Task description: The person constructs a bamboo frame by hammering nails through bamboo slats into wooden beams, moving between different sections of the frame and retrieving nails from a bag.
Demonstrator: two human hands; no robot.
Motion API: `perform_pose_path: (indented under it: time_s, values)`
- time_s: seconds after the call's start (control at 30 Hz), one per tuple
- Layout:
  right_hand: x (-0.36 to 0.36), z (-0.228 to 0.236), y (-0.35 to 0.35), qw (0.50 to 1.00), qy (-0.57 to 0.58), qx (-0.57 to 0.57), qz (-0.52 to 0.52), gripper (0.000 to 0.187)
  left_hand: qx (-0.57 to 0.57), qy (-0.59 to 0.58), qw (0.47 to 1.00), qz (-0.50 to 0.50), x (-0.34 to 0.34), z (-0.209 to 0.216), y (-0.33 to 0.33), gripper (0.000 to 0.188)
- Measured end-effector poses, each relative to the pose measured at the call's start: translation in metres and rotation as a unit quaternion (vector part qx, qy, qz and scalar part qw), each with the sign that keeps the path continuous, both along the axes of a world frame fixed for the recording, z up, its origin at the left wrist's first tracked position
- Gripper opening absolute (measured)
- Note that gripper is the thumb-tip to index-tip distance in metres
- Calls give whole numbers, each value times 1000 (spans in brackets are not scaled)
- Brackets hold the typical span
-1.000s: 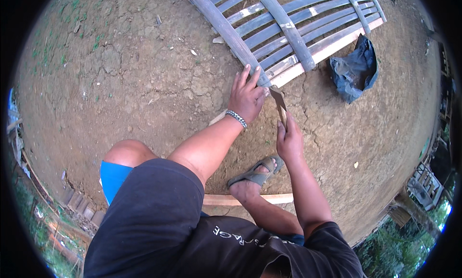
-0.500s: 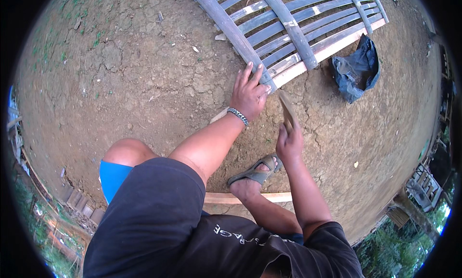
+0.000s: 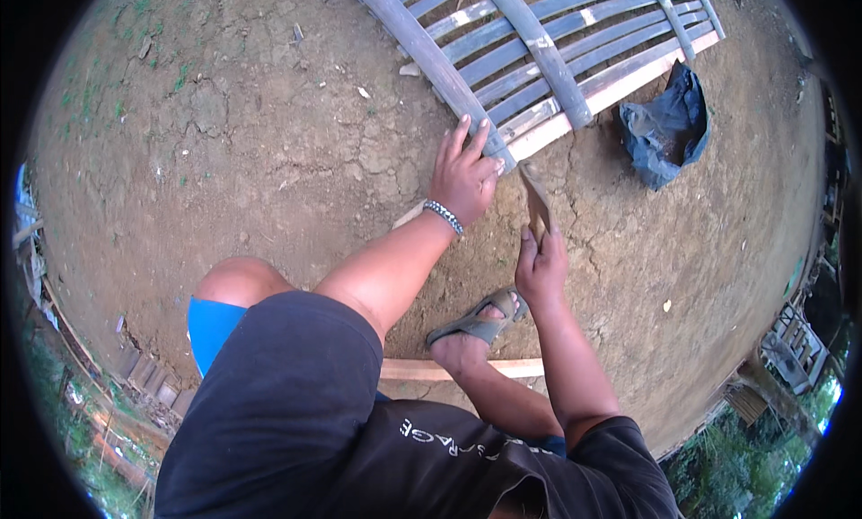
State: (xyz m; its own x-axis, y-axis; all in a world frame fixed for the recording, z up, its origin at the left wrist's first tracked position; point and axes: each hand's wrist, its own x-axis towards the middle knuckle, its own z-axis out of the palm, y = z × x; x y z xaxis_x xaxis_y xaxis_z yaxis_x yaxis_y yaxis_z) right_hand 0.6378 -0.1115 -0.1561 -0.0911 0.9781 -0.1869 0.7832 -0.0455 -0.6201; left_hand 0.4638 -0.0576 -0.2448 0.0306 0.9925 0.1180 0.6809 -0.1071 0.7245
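A slatted bamboo panel [image 3: 564, 83], made of grey strips over pale wooden rails, lies on the ground at the upper right. My left hand [image 3: 464, 180] grips its near corner, with fingers over the end strip and the thumb by the strip's tip. In my right hand [image 3: 541, 266] is a machete-like tool [image 3: 536, 198] with a flat brown blade. The blade's tip points up at the panel's corner, just right of my left hand. My right fingers wrap its lower end and hide the handle.
Right of the panel sits a crumpled dark plastic bag [image 3: 666, 133], its mouth open. A pale wooden strip [image 3: 512, 368] lies behind my sandalled foot [image 3: 479, 326]. Cracked brown soil [image 3: 269, 142] spreads around, with scattered chips. Stacked wood and plants stand along the rim.
The blade in my right hand has turned slightly, and its tip is a little nearer the panel's corner. My left hand keeps its place on the panel.
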Motion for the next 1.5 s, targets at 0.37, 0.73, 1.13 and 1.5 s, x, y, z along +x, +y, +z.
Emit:
perform_pose_path:
  time_s: [0.37, 0.73, 1.13, 1.5]
  values:
    - [8, -15, -11, 995, 13, 90, 41, 50, -1, -5, 1000, -7, -2, 1, 5, 11]
    - [19, -33, -19, 994, 10, 98, 40, 52, 2, -3, 1000, -6, -2, 2, 5, 11]
    - [8, -13, -6, 992, -101, -73, 19, 55, 11, -19, 1000, -2, -2, 2, 3, 8]
    - [6, -34, -19, 881, 247, -218, -338, 21, -83, -5, 995, -50, -12, 10, 0, 89]
